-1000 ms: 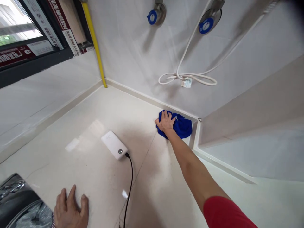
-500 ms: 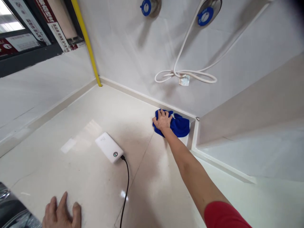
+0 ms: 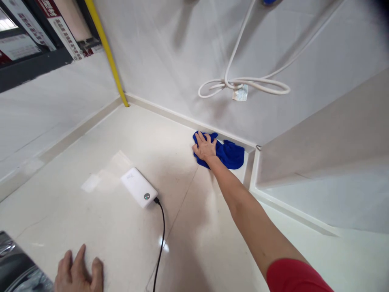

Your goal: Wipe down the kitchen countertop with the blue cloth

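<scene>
A crumpled blue cloth (image 3: 231, 155) lies on the pale glossy countertop (image 3: 106, 215), against the raised back strip near the right corner. My right hand (image 3: 205, 147) presses on its left part and holds it down, fingers bent and somewhat apart. At the lower left, my left hand (image 3: 79, 271) rests on the countertop with its fingers apart and nothing in it. Between the two hands lies a white power bank (image 3: 139, 187) with a small round display. A black cable (image 3: 163, 227) is plugged into its near end and runs down out of view.
A yellow pipe (image 3: 106, 48) meets the countertop at the back left corner. A tied white cord (image 3: 258, 84) with a tag hangs on the back wall. The dark edge of a sink (image 3: 15, 259) shows at the lower left. A window frame (image 3: 36, 61) is at the upper left.
The view has tilted down slightly, so the blue-handled valves have mostly left the top. My right hand and the cloth have shifted a little along the back strip. My left hand stays put.
</scene>
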`<control>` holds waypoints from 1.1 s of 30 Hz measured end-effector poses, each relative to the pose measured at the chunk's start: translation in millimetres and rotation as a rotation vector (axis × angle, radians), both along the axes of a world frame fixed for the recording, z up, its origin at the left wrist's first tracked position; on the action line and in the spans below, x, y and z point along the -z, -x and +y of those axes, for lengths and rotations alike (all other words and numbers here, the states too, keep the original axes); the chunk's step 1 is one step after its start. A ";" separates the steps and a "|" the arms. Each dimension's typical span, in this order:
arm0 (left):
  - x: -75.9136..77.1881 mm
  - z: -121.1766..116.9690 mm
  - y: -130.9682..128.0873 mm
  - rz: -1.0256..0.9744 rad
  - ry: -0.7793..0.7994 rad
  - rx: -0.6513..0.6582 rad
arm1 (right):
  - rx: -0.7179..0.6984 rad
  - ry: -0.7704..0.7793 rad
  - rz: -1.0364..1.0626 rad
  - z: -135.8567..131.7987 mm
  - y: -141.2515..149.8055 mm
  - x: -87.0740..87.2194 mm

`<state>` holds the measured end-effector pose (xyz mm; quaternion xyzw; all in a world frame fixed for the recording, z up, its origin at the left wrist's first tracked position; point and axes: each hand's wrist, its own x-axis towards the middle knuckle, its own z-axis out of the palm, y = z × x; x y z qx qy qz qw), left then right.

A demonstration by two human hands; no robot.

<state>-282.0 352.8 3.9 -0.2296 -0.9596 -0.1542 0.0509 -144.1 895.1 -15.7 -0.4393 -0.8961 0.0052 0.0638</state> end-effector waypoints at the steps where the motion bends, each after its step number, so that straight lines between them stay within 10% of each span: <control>1: -0.5 -0.2 -0.3 0.001 -0.001 0.002 | 0.010 0.006 0.007 0.3 2.0 -0.5; 13: -2.1 1.4 -1.9 0.021 -0.005 -0.007 | -0.111 0.036 -0.002 -45.4 -16.2 -7.6; 33: 3.4 -4.6 -6.8 0.108 -0.062 -0.001 | -0.253 0.141 0.024 -258.3 -81.7 -11.6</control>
